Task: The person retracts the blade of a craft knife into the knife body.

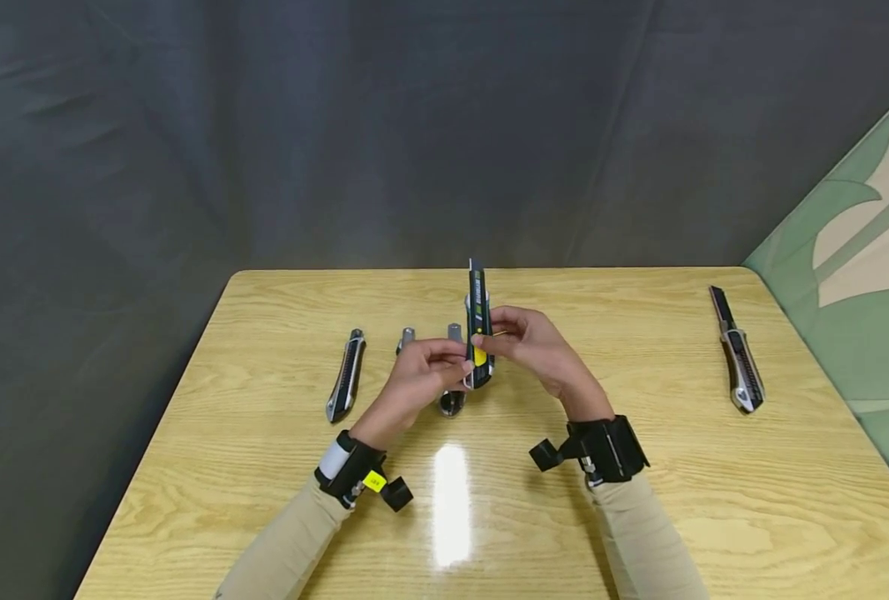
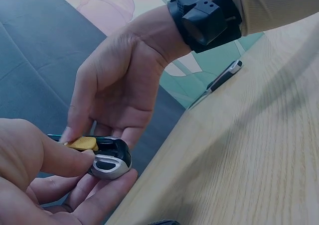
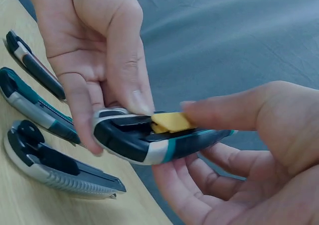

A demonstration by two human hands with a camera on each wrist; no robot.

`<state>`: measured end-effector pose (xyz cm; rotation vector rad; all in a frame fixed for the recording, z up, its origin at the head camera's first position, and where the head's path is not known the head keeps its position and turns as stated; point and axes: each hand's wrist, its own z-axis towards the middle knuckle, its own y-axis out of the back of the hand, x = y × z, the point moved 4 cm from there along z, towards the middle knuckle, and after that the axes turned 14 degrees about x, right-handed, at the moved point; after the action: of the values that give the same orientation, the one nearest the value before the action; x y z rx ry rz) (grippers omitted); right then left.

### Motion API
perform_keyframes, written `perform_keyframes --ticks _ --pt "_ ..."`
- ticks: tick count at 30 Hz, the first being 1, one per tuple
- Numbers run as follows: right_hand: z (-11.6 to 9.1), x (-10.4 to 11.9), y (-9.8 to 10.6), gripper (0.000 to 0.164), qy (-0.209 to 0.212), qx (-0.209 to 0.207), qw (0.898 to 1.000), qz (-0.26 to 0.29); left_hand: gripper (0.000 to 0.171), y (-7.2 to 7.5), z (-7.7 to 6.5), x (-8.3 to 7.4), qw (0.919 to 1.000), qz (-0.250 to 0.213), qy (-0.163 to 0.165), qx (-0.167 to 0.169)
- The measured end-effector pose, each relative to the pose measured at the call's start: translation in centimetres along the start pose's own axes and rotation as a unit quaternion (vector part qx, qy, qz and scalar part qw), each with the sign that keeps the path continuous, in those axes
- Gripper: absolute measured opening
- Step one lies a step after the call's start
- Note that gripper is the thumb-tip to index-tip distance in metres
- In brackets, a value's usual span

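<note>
Both hands hold up one utility knife (image 1: 478, 312) over the middle of the table, its blade end pointing away. It has a dark body with silver and teal parts and a yellow slider (image 3: 172, 122). My left hand (image 1: 423, 371) pinches the handle's rear end, thumb on top and fingers below. My right hand (image 1: 537, 346) grips it from the other side, its thumb at the slider and its fingers curled underneath. In the right wrist view, the left thumb touches near the slider's rear edge. A short tip of blade seems to show at the front in the head view.
On the table (image 1: 264, 467), a dark and silver utility knife (image 1: 347, 375) lies left of the hands. Two more, a silver-ended knife (image 1: 407, 337) and a grey knife (image 1: 453, 404), are partly hidden by the left hand. Another knife (image 1: 740, 350) lies far right, blade section extended. A dark curtain (image 1: 429, 133) stands behind.
</note>
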<state>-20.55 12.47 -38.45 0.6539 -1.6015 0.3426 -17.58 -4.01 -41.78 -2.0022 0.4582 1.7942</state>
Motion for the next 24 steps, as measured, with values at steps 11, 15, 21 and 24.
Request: perform_keyframes --ticks 11,15,21,24 --pt "-0.07 -0.08 0.04 0.033 -0.001 -0.026 0.999 0.027 0.024 -0.24 0.04 -0.68 0.9999 -0.009 -0.007 0.0" --pt "-0.09 0.06 0.07 0.034 0.002 -0.024 0.999 0.041 0.024 -0.2 0.12 -0.8 0.9999 -0.012 -0.007 -0.001" --pt "-0.2 0.25 0.01 0.036 -0.001 -0.019 0.999 0.038 0.023 -0.17 0.06 -0.88 0.9999 -0.015 -0.002 -0.004" --pt "-0.24 0.32 -0.1 0.038 0.003 -0.015 0.999 0.029 0.023 -0.16 0.06 -0.87 0.9999 -0.016 -0.002 -0.003"
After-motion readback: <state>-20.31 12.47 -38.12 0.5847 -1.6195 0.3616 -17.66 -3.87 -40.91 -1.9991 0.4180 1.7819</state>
